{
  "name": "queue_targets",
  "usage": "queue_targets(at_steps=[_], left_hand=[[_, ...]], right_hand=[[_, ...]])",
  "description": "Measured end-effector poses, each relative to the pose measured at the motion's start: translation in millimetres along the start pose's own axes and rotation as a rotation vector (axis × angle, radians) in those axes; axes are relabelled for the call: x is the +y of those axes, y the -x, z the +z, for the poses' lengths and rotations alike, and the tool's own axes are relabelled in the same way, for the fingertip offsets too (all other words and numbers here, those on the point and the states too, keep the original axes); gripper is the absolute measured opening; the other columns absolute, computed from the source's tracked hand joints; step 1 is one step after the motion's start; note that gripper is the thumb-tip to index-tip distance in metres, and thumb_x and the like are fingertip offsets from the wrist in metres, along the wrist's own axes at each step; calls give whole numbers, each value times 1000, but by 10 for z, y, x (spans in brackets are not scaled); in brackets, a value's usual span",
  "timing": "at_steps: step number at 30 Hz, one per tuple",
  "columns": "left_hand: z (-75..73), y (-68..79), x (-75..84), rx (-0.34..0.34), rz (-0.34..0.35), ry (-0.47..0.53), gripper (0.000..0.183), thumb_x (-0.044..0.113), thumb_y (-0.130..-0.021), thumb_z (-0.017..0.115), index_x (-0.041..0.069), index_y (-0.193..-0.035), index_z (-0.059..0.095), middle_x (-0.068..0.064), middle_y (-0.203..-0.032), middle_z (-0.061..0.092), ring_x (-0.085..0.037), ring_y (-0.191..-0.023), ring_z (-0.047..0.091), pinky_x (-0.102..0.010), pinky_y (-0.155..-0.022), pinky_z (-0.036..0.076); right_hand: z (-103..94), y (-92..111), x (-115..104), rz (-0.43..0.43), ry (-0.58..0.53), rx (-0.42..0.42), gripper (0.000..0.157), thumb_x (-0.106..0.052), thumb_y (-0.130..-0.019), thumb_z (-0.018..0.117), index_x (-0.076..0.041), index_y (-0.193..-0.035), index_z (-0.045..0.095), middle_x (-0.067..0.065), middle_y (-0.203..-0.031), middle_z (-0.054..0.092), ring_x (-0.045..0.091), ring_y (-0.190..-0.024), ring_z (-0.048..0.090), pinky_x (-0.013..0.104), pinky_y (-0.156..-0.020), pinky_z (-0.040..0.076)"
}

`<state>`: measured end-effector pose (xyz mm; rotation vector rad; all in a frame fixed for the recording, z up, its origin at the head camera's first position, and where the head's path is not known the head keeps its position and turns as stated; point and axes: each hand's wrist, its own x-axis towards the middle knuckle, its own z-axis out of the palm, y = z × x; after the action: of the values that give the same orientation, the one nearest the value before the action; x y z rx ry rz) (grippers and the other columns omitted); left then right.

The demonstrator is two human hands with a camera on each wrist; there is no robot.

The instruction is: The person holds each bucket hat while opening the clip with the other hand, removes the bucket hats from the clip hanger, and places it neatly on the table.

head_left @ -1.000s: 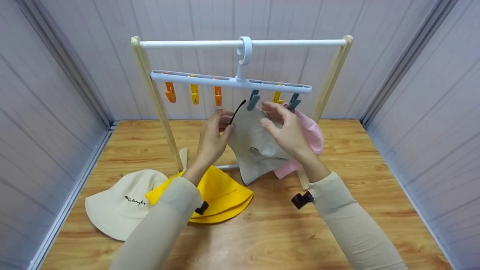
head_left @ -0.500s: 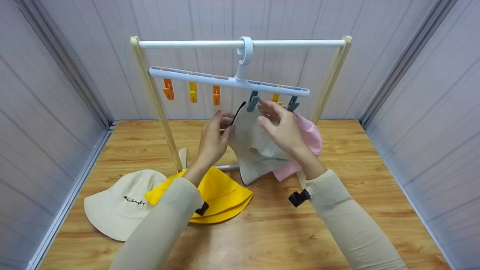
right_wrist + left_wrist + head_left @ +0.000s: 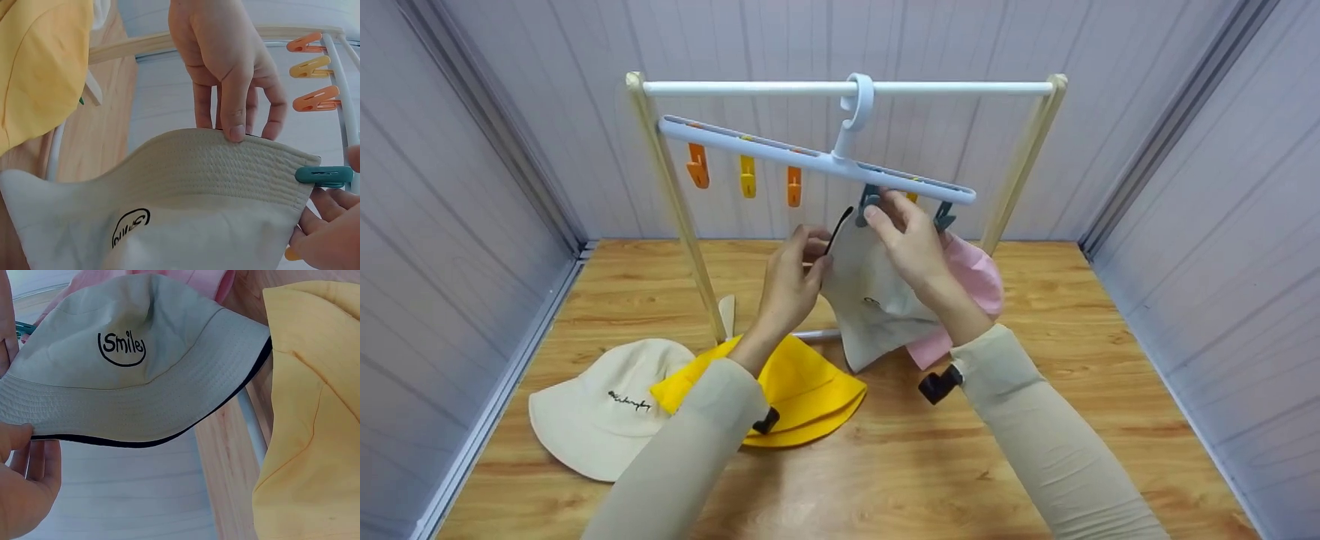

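The hat (image 3: 859, 277) was positioned between and below the hands. Its brim (image 3: 180, 163) was pinched by the left hand (image 3: 795, 270); the clip (image 3: 318, 175) at its edge, by the right hand (image 3: 916, 244). Light, floppy cloth was presumed; the stitched brim was judged best for gripping.

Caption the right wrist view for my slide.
Left hand pinches the pale hat by its brim, right hand at the teal clip.

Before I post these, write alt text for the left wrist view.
A person's left grip pinches the black-edged brim of a pale hat printed "Smile". A pink hat shows partly behind it at the top, and a yellow hat fills much of the right side.
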<state>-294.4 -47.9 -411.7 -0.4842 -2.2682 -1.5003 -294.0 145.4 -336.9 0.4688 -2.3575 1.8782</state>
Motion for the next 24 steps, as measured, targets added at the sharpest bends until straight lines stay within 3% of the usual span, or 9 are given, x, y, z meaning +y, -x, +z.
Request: queue_targets(at_steps=[8, 15, 24], left_hand=[[20, 1, 27, -5, 2, 5, 23, 2, -106, 63, 8, -128, 62, -12, -120, 71, -24, -105, 70, -36, -95, 61], [27, 4, 55, 1, 4, 8, 22, 2, -105, 65, 7, -126, 64, -12, -114, 73, -24, -100, 71, -37, -91, 63], [43, 9, 82, 11, -1, 5, 24, 4, -102, 71, 7, -125, 65, -10, -112, 75, -22, -98, 72, -35, -89, 64]], right_hand=[[3, -72, 65, 38, -146, 43, 56, -27, -113, 53, -4, -162, 39, 9, -158, 54, 20, -153, 42, 40, -128, 30], [-5, -110, 93, 52, -237, 36, 59, -27, -113, 54, -1, -163, 35, 9, -169, 39, 21, -158, 33, 40, -130, 24], [-43, -114, 116, 9, -252, 53, 52, -26, -113, 55, -2, -158, 47, 7, -160, 53, 18, -152, 44, 42, -130, 24]])
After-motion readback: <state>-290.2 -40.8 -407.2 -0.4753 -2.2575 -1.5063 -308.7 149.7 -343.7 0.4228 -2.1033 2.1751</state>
